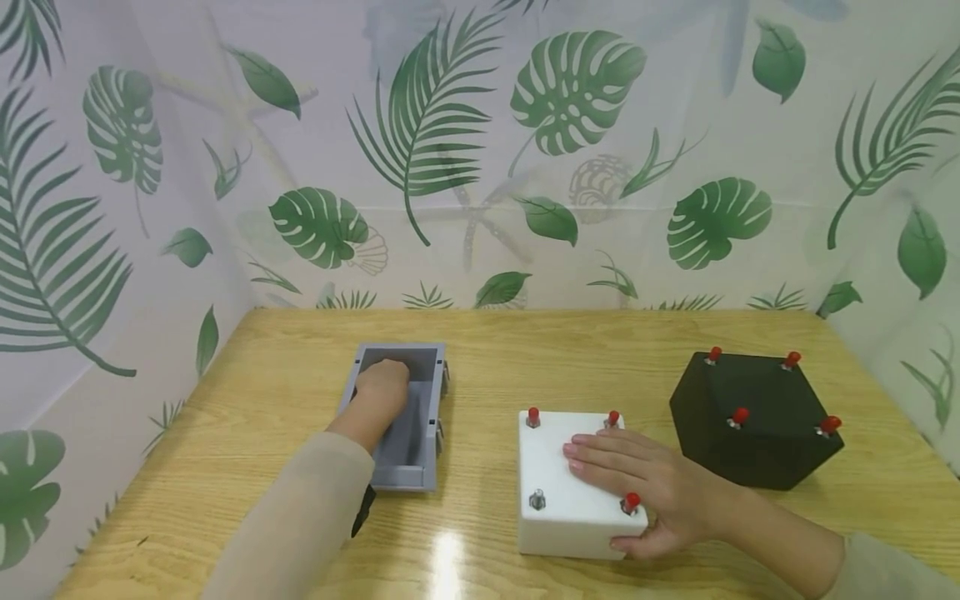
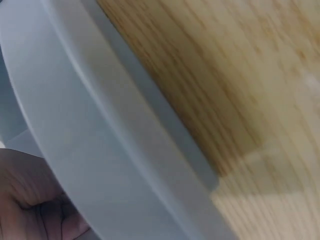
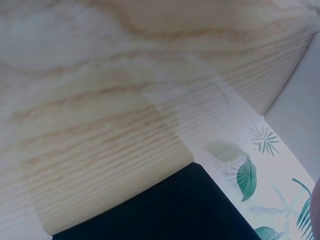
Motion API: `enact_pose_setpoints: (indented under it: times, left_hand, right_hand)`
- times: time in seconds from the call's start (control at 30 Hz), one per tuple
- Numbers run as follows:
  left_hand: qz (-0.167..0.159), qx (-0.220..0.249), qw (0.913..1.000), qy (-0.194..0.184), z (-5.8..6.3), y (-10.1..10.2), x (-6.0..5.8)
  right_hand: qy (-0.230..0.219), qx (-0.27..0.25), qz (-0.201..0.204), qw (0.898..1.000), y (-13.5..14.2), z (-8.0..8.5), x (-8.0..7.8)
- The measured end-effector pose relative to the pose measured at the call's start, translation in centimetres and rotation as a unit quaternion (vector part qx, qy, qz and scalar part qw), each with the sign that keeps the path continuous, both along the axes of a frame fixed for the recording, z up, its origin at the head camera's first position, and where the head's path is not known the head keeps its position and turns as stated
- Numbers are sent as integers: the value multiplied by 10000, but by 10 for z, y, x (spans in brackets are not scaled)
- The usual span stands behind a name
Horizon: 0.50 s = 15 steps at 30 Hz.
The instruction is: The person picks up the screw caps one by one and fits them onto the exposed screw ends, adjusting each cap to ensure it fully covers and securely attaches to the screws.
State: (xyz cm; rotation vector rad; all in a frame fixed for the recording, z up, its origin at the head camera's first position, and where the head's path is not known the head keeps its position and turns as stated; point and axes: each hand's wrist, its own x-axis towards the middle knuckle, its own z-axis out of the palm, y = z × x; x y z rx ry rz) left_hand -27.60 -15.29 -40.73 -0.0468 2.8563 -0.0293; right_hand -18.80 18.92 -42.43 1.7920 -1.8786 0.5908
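Observation:
My left hand (image 1: pixel 384 385) reaches down into a grey plastic bin (image 1: pixel 399 477). In the left wrist view its curled fingers (image 2: pixel 45 215) show behind the bin's wall (image 2: pixel 110 135); I cannot tell whether they hold anything. A white box (image 1: pixel 551 458) stands to the right, with a metal bolt at each top corner. Red caps (image 1: pixel 533 414) cover three of these bolts, while the front left bolt (image 1: pixel 537 499) is bare metal. My right hand (image 1: pixel 667 483) rests on the white box with straight fingers across its top and the thumb low at its front right side.
Behind the right forearm sits a black box (image 1: pixel 750 450) with red-capped bolts at its top corners. The wooden table (image 1: pixel 315 333) ends at a leaf-printed cloth (image 1: pixel 465 183) at the back and sides. A dark strap (image 1: pixel 363 510) shows at the left wrist.

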Motion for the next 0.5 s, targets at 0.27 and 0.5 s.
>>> enact_pose_setpoints:
  times: [0.27,0.5]
  left_hand:
    - [-241,-822,9962,-157,-2,8,2]
    - [-344,-367,9987,-35,7,7,6]
  right_hand:
    - [37,-28,-2,10000,0,0,0]
    - [58,2,-17,10000,1,0,0]
